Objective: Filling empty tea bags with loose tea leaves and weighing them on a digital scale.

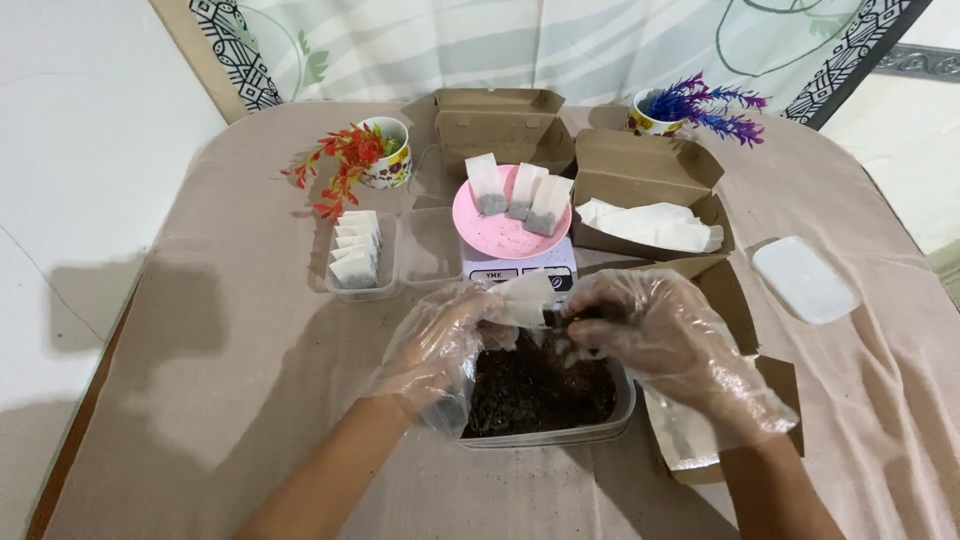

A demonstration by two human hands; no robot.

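Both my hands wear thin clear plastic gloves. My left hand [440, 345] and right hand [655, 335] pinch one white paper sachet [525, 298] between closed fingers, above one clear plastic tub of dark loose tea [540, 392]. Three filled sachets [520, 192] lie on one round pink plate [500, 238]. Two flower mugs [388, 152] stand on the beige-clothed surface [230, 330].
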